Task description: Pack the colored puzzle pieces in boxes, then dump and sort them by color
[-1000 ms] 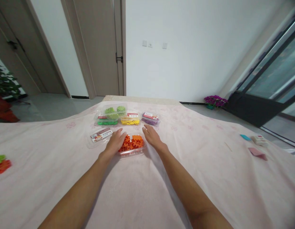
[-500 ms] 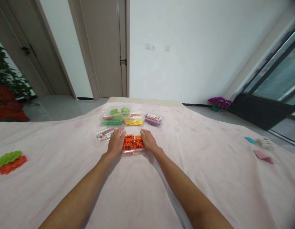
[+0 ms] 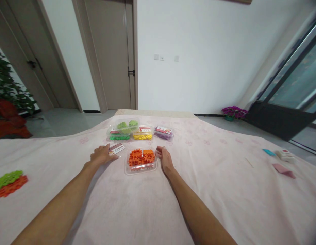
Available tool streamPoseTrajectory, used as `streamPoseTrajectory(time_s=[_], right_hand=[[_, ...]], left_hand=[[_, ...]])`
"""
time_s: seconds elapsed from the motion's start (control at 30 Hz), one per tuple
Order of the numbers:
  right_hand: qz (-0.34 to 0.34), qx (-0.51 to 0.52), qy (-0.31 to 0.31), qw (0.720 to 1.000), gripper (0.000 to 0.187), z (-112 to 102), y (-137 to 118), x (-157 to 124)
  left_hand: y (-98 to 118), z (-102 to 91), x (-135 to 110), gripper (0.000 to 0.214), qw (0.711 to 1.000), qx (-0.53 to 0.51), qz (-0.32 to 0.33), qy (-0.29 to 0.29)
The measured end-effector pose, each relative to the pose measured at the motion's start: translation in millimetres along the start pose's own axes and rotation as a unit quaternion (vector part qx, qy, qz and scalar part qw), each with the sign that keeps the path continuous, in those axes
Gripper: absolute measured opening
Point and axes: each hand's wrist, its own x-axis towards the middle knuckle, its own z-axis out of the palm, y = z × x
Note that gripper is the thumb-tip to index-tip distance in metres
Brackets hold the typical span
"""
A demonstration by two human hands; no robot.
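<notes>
A clear plastic tray (image 3: pixel 141 171) of orange interlocking puzzle pieces (image 3: pixel 142 159) stands uncovered on the pink bedsheet in front of me. To its left, my left hand (image 3: pixel 101 155) has thumb and fingers around the edges of a clear plastic lid (image 3: pixel 117 149) with a printed label. My right hand (image 3: pixel 165 160) rests open at the tray's right side, fingertips close to the rim; whether they touch it I cannot tell. Behind are packed boxes of green (image 3: pixel 119 136), yellow (image 3: pixel 143 135) and purple (image 3: pixel 164 133) pieces. A box with light-green pieces (image 3: pixel 127 126) lies on top of them.
Light-green pieces (image 3: pixel 8 178) and orange-red pieces (image 3: pixel 13 187) lie at the far left of the sheet. On the right are a blue item (image 3: pixel 268 152), a small white box (image 3: pixel 284 155) and a folded pink cloth (image 3: pixel 284 170). A wall stands beyond the far edge.
My left hand has left the tray's left side and moved left onto the lid. My right hand has loosened slightly off the tray's right side. The view has tilted up a little.
</notes>
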Motion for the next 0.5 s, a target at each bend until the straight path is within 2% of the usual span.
streamPoseTrajectory(time_s=[0.13,0.2,0.27,0.33,0.4,0.5], right_hand=[[0.029,0.114,0.042,0.992,0.069,-3,4,-1],[0.027,0.119,0.040,0.992,0.065,-1,2,-1],[0.025,0.118,0.031,0.992,0.060,1,0,-1],[0.023,0.115,0.025,0.993,0.056,2,-4,-2],[0.019,0.108,0.027,0.994,0.053,2,-7,-3],[0.014,0.106,0.038,0.994,0.050,2,-9,-5]], left_hand=[[-10,-5.3,2,0.112,0.996,-0.005,-0.089,-0.008],[-19,-8.9,2,0.106,0.994,-0.041,-0.102,-0.002],[-27,-10.7,-1,0.092,0.986,-0.126,-0.104,0.013],[-31,-10.5,-7,0.072,0.958,-0.262,-0.108,0.029],[-31,-9.5,-15,0.056,0.918,-0.378,-0.113,0.042],[-28,-12.1,-25,0.049,0.880,-0.461,-0.096,0.063]])
